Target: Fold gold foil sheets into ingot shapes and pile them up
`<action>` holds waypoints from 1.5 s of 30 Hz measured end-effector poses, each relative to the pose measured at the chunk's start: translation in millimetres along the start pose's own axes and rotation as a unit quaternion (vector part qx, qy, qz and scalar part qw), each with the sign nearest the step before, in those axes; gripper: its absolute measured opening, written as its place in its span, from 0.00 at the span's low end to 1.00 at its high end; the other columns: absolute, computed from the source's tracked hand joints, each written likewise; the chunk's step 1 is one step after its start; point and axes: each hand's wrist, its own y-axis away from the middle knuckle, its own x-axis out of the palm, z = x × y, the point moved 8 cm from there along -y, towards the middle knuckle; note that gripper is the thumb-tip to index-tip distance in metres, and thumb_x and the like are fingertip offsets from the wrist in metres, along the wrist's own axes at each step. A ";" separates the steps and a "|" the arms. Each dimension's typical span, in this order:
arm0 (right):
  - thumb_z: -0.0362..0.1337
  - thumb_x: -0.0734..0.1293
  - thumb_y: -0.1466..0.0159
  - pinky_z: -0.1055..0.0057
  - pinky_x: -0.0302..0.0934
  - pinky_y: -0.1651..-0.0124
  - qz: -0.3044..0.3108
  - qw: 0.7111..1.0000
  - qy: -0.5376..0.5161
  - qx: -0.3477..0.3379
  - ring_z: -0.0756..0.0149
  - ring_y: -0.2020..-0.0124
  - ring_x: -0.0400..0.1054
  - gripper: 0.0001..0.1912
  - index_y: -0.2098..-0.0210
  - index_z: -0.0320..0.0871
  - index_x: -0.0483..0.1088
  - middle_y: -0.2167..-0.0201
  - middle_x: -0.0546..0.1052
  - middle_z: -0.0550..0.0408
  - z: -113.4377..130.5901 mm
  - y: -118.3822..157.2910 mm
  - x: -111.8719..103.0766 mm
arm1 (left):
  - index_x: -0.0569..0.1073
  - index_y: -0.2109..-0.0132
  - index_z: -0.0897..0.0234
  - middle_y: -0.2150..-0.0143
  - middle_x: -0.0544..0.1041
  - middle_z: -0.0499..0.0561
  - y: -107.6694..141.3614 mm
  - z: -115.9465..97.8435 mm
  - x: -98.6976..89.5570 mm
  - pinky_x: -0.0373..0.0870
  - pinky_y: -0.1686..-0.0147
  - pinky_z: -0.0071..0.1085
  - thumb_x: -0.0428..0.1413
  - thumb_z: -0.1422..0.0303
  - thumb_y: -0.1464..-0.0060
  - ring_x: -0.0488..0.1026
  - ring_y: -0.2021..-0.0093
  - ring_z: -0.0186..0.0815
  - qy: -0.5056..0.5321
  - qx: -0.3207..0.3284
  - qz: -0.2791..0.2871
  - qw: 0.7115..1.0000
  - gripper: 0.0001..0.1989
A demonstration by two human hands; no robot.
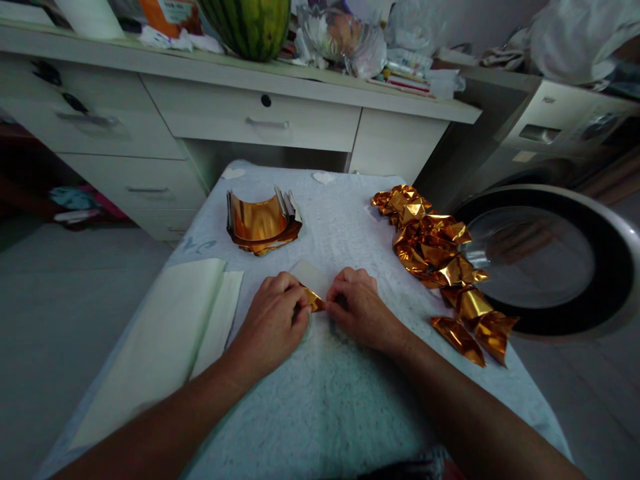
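Between my two hands a small sheet of gold foil paper (313,299) lies on the cloth, its pale backing showing at the far side and a strip of gold folded over nearer me. My left hand (280,310) is closed, pinching the left end of the fold. On the right end, the fingers of my right hand (356,300) are pressed together. Beyond my left hand a curled stack of gold foil sheets (257,220) stands with its edges turned up. To the right, many folded gold foil pieces (430,247) lie heaped in a row.
A light cloth (340,400) covers the table. Pale paper sheets (155,333) lie at its left. A white drawer cabinet (270,120) stands behind, bearing a watermelon (247,27) and a glass bowl (333,33). A washing machine's round door (617,273) hangs open at the right.
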 end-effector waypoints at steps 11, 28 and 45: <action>0.32 0.68 0.39 0.61 0.50 0.57 -0.029 0.999 0.024 0.016 0.59 0.59 0.58 0.06 0.73 0.42 0.71 0.65 0.69 0.52 -0.1 -0.2 2.8 | 0.71 0.68 0.63 0.61 0.68 0.54 1.1 -4.0 3.1 0.68 0.55 0.48 0.48 0.73 0.41 0.65 0.58 0.44 -0.022 0.001 0.019 1.000 0.09; 0.31 0.65 0.37 0.62 0.51 0.57 -0.006 0.998 0.054 0.038 0.60 0.58 0.57 0.06 0.71 0.41 0.71 0.61 0.69 0.52 1.1 0.8 4.1 | 0.73 0.64 0.67 0.61 0.69 0.56 -0.4 -3.4 12.5 0.67 0.54 0.47 0.48 0.73 0.39 0.64 0.58 0.45 -0.086 0.002 0.036 0.996 0.10; 0.32 0.65 0.38 0.62 0.51 0.56 -0.031 0.997 0.050 0.055 0.60 0.58 0.58 0.06 0.72 0.42 0.69 0.63 0.68 0.52 1.1 1.6 5.0 | 0.72 0.65 0.64 0.61 0.68 0.54 -0.3 -2.1 11.4 0.65 0.56 0.43 0.50 0.72 0.40 0.64 0.59 0.43 -0.094 -0.002 0.022 0.995 0.07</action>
